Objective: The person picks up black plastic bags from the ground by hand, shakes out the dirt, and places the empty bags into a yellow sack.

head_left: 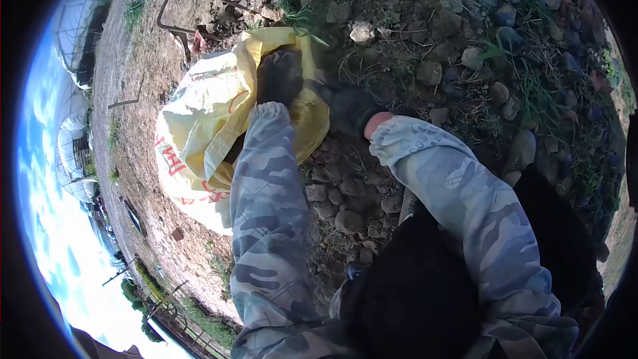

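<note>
A yellow and white woven sack (199, 126) with red lettering stands on the ground at left centre, its mouth folded open. My left hand (280, 78), in a dark glove, is inside the sack's opening; its fingers are too dark to make out. At the sack's right rim is my right hand (351, 108), also dark-gloved, its fingers blurred against the yellow edge. Camouflage sleeves cover both forearms. What the sack contains is hidden.
Stones (349, 221) lie over the dark soil in front and to the right, with grass tufts (495, 50) among them. A bent metal rod (163, 10) is at upper left. Greenhouse-like frames (72, 126) stand at far left. My dark-clad knees are below.
</note>
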Available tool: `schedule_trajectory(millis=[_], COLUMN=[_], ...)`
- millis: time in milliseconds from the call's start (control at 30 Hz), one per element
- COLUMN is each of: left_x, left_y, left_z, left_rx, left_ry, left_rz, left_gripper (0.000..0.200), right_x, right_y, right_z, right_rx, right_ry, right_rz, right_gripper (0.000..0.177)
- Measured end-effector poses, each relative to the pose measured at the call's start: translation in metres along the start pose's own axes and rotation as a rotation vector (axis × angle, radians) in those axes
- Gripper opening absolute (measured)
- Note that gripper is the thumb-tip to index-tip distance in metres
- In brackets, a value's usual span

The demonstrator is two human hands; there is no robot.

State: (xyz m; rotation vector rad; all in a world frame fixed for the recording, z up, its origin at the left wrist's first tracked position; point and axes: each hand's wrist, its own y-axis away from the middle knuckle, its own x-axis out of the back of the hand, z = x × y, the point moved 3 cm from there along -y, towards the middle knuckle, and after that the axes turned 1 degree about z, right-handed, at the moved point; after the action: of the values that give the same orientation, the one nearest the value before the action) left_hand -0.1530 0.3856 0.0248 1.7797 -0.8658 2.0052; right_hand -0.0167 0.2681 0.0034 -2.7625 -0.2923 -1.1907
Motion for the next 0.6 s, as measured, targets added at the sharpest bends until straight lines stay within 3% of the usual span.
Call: schedule_trajectory(millis=[33,67,133,167,267,300,400,433,500,533,600], left_x=[-0.030,-0.031,-0.025,-0.013,-0.020,-0.011,0.037,0.034,0.030,0.024,-0.007], left_y=[0.013,0.013,0.023,0.029,0.028,0.031,0.045,0.054,0.066,0.068,0.080], left_z=[-0.023,-0.026,-0.024,-0.023,-0.063,-0.064,-0.062,-0.064,-0.074,-0.083,-0.081], left_rx=[0.210,0.188,0.025,-0.106,-0.223,-0.216,0.375,0.380,0.379,0.374,-0.339], left_ry=[-0.002,-0.014,-0.251,-0.277,-0.339,-0.326,0.706,0.731,0.225,0.251,-0.381], left_rz=[-0.154,-0.181,-0.263,-0.180,-0.300,-0.303,-0.192,-0.189,-0.047,-0.049,-0.826], left_gripper=[0.043,0.043,0.043,0.041,0.036,0.036,0.030,0.030,0.029,0.029,0.027], right_x=[-0.013,-0.020,-0.041,-0.046,-0.054,-0.047,0.020,0.041,0.081,0.090,0.104], right_y=[-0.012,-0.022,-0.038,-0.033,-0.017,-0.005,0.037,0.049,0.070,0.078,0.091], right_z=[-0.001,-0.003,0.004,0.006,0.025,0.031,0.046,0.051,0.054,0.051,0.034], right_rx=[0.117,0.095,-0.223,-0.138,0.026,0.138,0.150,0.141,0.078,0.059,0.108], right_ry=[0.075,0.049,0.042,0.115,0.202,0.215,0.237,0.254,0.068,0.085,0.056], right_rz=[0.101,0.112,-0.378,-0.348,-0.281,-0.142,-0.227,-0.244,-0.092,-0.100,0.060], right_gripper=[0.057,0.057,0.042,0.026,0.016,0.012,0.016,0.016,0.015,0.015,0.017])
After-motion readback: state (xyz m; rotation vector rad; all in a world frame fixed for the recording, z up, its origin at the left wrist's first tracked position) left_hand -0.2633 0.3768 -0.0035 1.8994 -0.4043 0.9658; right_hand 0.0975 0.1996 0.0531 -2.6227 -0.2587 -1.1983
